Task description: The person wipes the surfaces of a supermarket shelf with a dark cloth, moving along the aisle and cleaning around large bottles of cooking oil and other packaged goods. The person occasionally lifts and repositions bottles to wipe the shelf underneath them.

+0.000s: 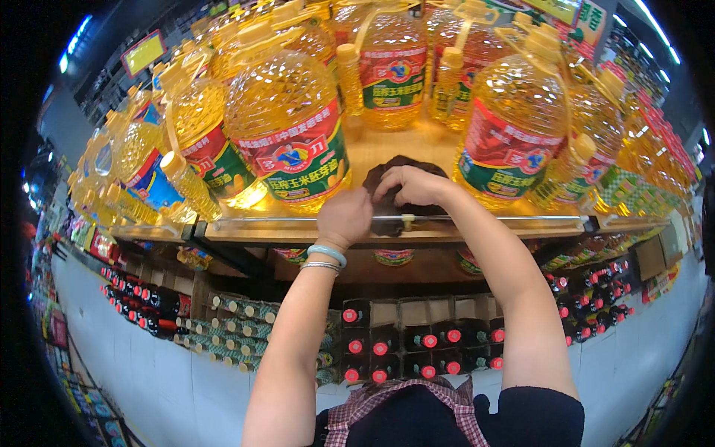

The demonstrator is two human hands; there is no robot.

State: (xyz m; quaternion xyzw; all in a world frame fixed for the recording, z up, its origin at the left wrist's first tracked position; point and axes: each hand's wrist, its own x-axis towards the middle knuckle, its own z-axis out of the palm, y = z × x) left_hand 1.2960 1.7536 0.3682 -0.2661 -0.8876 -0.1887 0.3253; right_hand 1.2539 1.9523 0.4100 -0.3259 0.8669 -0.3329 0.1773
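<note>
A crumpled dark brown cloth (416,167) lies on the wooden shelf (385,144), partly over its front edge. My left hand (346,215), a pale bangle and a thin metal bangle on its wrist, is blurred and closed at the cloth's left side; whether it grips the cloth is hidden. My right hand (410,184) rests over the cloth with bent fingers, and its hold cannot be made out. A large corn oil bottle (290,134) stands left of my hands, and another large oil bottle (511,131) stands to the right.
Behind are more oil bottles (394,67), some with small bottles (350,78) attached. A clear rail (268,219) runs along the shelf's front edge. Below stand cartons of dark bottles with red caps (429,341) and bottles with pale caps (246,329).
</note>
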